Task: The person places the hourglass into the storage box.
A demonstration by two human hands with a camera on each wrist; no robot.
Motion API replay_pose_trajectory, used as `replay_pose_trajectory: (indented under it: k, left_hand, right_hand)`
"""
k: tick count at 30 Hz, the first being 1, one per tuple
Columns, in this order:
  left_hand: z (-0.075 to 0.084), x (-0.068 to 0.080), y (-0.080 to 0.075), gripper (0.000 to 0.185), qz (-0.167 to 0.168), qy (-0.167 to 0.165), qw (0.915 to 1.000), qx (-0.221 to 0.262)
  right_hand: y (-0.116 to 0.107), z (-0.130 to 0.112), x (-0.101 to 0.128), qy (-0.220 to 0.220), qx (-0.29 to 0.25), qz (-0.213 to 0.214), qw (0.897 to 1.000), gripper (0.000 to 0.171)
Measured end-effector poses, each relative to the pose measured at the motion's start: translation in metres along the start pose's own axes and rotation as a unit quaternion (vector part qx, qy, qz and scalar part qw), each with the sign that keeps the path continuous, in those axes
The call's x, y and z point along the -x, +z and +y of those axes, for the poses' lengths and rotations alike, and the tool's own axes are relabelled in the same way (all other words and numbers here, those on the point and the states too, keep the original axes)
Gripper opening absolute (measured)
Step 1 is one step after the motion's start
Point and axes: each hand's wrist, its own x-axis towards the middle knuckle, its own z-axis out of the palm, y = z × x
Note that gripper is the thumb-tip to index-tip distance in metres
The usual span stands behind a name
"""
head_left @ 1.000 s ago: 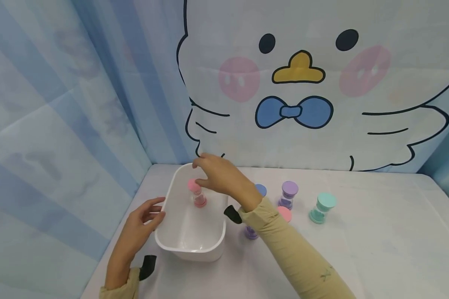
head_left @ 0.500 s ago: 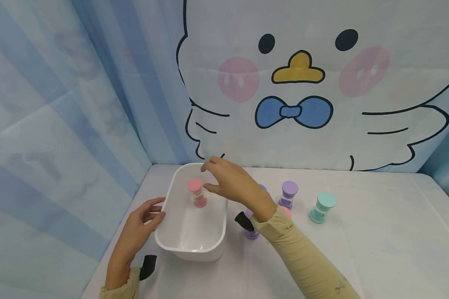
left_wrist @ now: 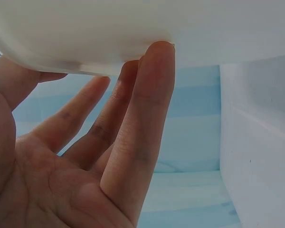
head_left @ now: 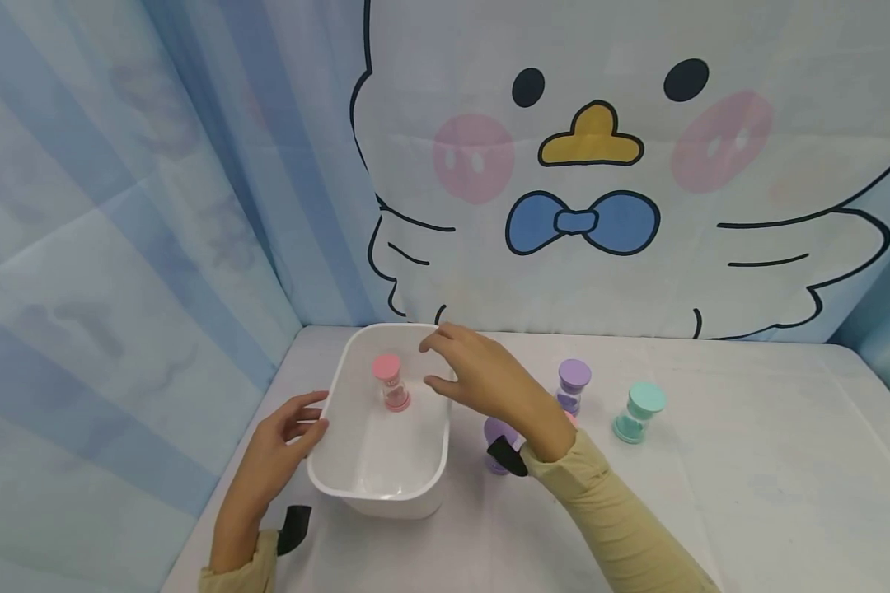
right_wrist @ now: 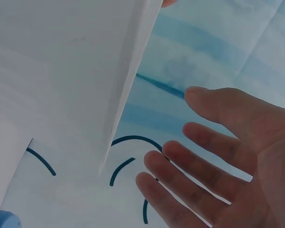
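A white plastic bin (head_left: 374, 486) stands on the table, with a small pink hourglass (head_left: 391, 383) upright inside it. My left hand (head_left: 278, 441) touches the bin's left side with its fingertips; in the left wrist view the fingers (left_wrist: 142, 109) are extended against the wall. Above the bin's right rim hovers my right hand (head_left: 485, 375), holding nothing, its fingers (right_wrist: 204, 175) spread and relaxed. Just right of the bin is a purple hourglass (head_left: 500, 430), partly covered by a black strap end at the right wrist.
Farther right stand another purple hourglass (head_left: 574, 377) and a teal hourglass (head_left: 641, 408). A bit of a pink top (head_left: 571, 418) shows behind the right forearm. A blue cap (right_wrist: 4, 219) appears in the right wrist view's corner. Printed curtain (head_left: 586, 288) backs the table.
My right hand has moved away from the pink hourglass, rightward and slightly nearer, to the bin's right rim. The hourglass stays standing in the bin. My left hand has stayed put.
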Motion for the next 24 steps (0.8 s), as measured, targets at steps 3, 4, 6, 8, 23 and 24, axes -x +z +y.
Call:
replay_pose_trajectory:
  k: [3,4,6,8,23,24]
  left_hand:
    - [0.000,0.000,0.000,0.050,0.002,0.003,1.0000,-0.002]
    - [0.000,0.000,0.000,0.050,0.002,0.004,1.0000,-0.002]
    - [0.000,0.000,0.000,0.050,0.003,0.005,1.0000,-0.003]
    - [0.000,0.000,0.001,0.050,0.004,0.004,1.0000,-0.002]
    - [-0.001,0.000,0.000,0.050,0.003,0.003,1.0000,0.001]
    - [-0.001,0.000,0.000,0.050,0.003,0.003,1.0000,0.002]
  right_hand:
    - [0.002,0.004,0.006,0.003,-0.002,0.007,1.000,0.037]
    - [0.002,0.005,0.007,0.004,-0.001,0.009,1.000,0.037]
    - [0.003,0.007,0.011,0.003,-0.003,0.013,1.000,0.037]
    - [0.003,0.009,0.015,0.001,-0.004,0.018,1.000,0.037]
    - [0.003,0.024,0.040,0.009,-0.003,0.030,1.000,0.039]
    - [0.003,0.025,0.042,0.010,-0.001,0.032,0.999,0.039]
